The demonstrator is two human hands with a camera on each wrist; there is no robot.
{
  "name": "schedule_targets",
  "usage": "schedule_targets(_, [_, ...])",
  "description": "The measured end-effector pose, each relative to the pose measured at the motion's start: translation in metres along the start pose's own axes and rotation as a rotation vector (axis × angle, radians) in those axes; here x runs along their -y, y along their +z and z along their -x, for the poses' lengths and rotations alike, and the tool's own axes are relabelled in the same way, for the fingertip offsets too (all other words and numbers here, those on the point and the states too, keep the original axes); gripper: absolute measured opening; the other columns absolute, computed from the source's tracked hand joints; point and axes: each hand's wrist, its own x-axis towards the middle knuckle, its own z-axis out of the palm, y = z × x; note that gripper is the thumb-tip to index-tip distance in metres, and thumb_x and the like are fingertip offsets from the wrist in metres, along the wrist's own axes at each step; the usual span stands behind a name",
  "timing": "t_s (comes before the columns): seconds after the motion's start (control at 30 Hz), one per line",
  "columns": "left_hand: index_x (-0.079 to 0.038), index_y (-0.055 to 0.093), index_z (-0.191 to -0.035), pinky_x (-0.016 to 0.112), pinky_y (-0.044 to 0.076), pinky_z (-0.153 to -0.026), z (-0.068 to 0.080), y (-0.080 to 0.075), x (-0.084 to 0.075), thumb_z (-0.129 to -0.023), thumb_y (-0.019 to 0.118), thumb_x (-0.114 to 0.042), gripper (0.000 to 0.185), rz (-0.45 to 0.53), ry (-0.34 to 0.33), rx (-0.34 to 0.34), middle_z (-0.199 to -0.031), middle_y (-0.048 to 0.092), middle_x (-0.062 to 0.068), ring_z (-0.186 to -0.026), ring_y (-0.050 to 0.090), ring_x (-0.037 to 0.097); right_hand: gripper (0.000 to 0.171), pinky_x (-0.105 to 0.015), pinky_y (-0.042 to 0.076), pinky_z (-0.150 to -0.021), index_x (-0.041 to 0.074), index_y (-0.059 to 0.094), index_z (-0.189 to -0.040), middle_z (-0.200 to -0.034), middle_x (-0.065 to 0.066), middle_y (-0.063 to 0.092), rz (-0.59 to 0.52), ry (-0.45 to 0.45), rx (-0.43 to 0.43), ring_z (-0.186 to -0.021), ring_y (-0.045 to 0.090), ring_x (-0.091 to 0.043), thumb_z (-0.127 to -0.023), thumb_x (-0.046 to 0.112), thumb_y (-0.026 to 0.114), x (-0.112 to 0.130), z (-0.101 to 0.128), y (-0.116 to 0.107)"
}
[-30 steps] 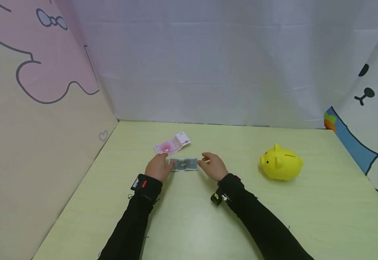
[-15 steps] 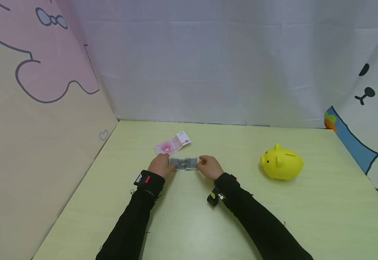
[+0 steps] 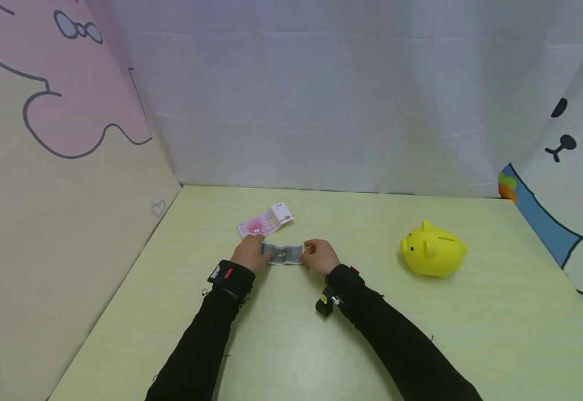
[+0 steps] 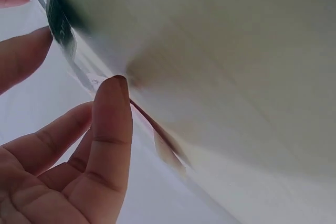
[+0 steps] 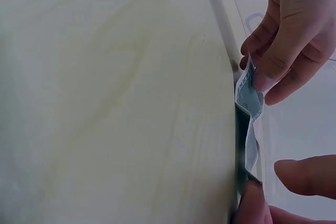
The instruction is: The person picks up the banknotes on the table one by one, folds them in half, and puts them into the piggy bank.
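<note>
Table (image 3: 291, 345): pale green. Yellow piggy bank (image 3: 433, 250): 3 o'clock, well apart. Left hand (image 3: 251, 254) and right hand (image 3: 320, 256): each pinching one end of grey-green banknote (image 3: 283, 253), table centre. Pink banknote (image 3: 265, 220): 11 o'clock, just beyond.

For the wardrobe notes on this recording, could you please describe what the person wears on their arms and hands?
Both arms are covered by long black sleeves reaching the wrists. The left hand and right hand are bare, with no gloves. A black wrist unit with a red and a white mark sits at the left cuff; a black device with a yellow spot hangs under the right wrist.
</note>
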Motion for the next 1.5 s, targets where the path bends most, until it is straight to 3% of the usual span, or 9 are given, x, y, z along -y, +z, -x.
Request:
schedule_targets(0.2, [0.006, 0.058, -0.129, 0.046, 0.05, -0.094, 0.003, -0.003, -0.002, -0.087, 0.071, -0.012, 0.047, 0.076, 0.033, -0.042, -0.116, 0.064, 0.021, -0.11, 0.06, 0.033, 0.046, -0.024, 0.036, -0.063, -0.011, 0.056, -0.129, -0.082, -0.011, 0.062, -0.045, -0.005, -0.001, -0.067, 0.049, -0.015, -0.086, 0.004, 0.059, -0.004, 0.0, 0.0])
schedule_targets(0.5, [0.004, 0.059, -0.128, 0.041, 0.052, -0.081, 0.005, -0.004, -0.004, -0.085, 0.061, 0.001, 0.042, 0.193, 0.06, -0.127, -0.103, 0.064, 0.017, -0.091, 0.063, 0.029, 0.048, -0.023, 0.041, -0.061, -0.009, 0.055, -0.131, -0.085, -0.015, 0.068, -0.104, 0.024, 0.006, -0.067, 0.059, -0.015, -0.086, 0.004, 0.06, -0.009, -0.001, -0.002])
schedule_targets(0.77, [0.005, 0.061, -0.124, 0.032, 0.048, -0.069, 0.013, -0.008, -0.011, -0.088, 0.064, 0.0, 0.037, 0.283, 0.057, -0.202, -0.091, 0.065, 0.013, -0.078, 0.061, 0.022, 0.046, -0.022, 0.045, -0.06, -0.007, 0.055, -0.132, -0.094, -0.021, 0.071, -0.144, 0.022, 0.002, -0.067, 0.064, -0.012, -0.087, 0.004, 0.06, -0.012, 0.002, -0.011])
schedule_targets(1.03, [0.004, 0.065, -0.112, 0.031, 0.05, -0.072, 0.02, -0.007, -0.02, -0.089, 0.066, -0.004, 0.024, 0.37, 0.039, -0.253, -0.091, 0.067, 0.012, -0.08, 0.061, 0.021, 0.033, -0.022, 0.052, -0.067, -0.006, 0.059, -0.12, -0.095, -0.018, 0.067, -0.207, 0.023, -0.036, -0.072, 0.062, -0.012, -0.088, 0.002, 0.06, -0.011, 0.011, -0.022])
schedule_targets(1.27, [0.003, 0.064, -0.103, 0.035, 0.053, -0.077, 0.027, -0.007, -0.031, -0.089, 0.067, -0.004, 0.016, 0.46, 0.093, -0.272, -0.092, 0.068, 0.014, -0.083, 0.063, 0.023, 0.021, -0.03, 0.057, -0.074, -0.008, 0.062, -0.111, -0.103, -0.023, 0.066, -0.257, -0.017, -0.067, -0.078, 0.062, -0.014, -0.093, 0.002, 0.057, -0.014, 0.024, -0.034])
schedule_targets(1.5, [0.003, 0.064, -0.104, 0.038, 0.054, -0.081, 0.036, -0.01, -0.046, -0.091, 0.066, -0.004, 0.015, 0.534, 0.151, -0.302, -0.095, 0.069, 0.016, -0.088, 0.064, 0.026, 0.02, -0.043, 0.057, -0.083, -0.008, 0.062, -0.111, -0.098, -0.024, 0.064, -0.276, -0.09, -0.095, -0.076, 0.061, -0.011, -0.098, 0.007, 0.056, -0.017, 0.037, -0.052])
